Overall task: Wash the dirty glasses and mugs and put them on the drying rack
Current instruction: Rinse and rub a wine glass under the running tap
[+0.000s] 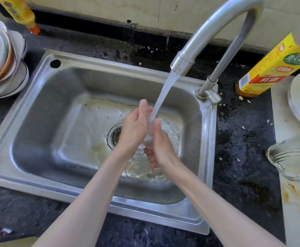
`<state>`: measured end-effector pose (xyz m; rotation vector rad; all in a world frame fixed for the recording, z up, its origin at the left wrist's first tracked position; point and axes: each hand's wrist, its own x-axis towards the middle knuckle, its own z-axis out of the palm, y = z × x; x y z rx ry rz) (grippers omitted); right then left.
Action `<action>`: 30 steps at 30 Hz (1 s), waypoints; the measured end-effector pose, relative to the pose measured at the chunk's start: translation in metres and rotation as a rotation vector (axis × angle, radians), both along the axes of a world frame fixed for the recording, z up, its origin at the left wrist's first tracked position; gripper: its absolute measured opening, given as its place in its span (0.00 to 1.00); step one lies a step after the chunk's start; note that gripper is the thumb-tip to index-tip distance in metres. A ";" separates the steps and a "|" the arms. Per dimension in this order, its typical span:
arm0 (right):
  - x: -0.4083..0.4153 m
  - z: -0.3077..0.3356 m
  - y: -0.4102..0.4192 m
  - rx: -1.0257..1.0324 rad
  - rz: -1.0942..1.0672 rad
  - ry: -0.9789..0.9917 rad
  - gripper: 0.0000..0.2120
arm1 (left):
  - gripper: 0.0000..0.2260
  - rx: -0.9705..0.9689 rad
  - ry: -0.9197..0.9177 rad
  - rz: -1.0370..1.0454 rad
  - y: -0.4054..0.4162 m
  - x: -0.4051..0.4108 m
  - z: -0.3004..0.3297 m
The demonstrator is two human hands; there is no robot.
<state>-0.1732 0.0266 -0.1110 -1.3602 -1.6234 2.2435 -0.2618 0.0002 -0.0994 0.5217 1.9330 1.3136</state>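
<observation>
1. Over the sink [44, 111], near its right wall, I hold a clear glass [148, 138] between both hands under the water stream [163, 93] from the faucet [217, 32].
2. My left hand [135, 127] grips the glass from the left side.
3. My right hand [159, 145] grips it from the right, fingers curled under it.
4. Another glass mug [292, 155] lies on the counter's right edge.

The clear glass [150, 138] between my palms is tilted over the sink [44, 107], near its right wall, water running onto it. A second clear ribbed glass [293, 157] lies on its side at the worktop's right edge, stained inside.
</observation>
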 end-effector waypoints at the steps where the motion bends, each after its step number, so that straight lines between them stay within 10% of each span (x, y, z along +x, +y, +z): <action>1: 0.002 0.003 0.005 -0.240 -0.061 0.037 0.35 | 0.12 0.039 0.008 -0.127 -0.003 -0.001 0.001; 3: 0.004 0.009 0.016 -0.654 -0.110 0.107 0.34 | 0.12 0.107 -0.086 -0.294 -0.013 -0.004 -0.003; 6: 0.006 0.005 0.021 -0.758 -0.040 0.136 0.35 | 0.16 0.127 -0.170 -0.219 -0.016 -0.003 -0.011; 13: -0.007 0.011 -0.006 -0.047 -0.010 0.053 0.25 | 0.21 0.022 -0.045 0.202 -0.002 0.004 0.001; 21: -0.001 0.001 0.013 -0.493 -0.037 0.009 0.38 | 0.08 0.113 0.008 -0.165 -0.015 0.001 -0.005; 26: -0.010 0.005 -0.006 0.016 0.001 -0.097 0.32 | 0.18 0.047 -0.009 0.254 -0.008 0.010 -0.006; 30: -0.008 -0.001 -0.005 0.231 -0.001 -0.076 0.29 | 0.17 0.088 -0.092 0.138 -0.017 -0.002 -0.003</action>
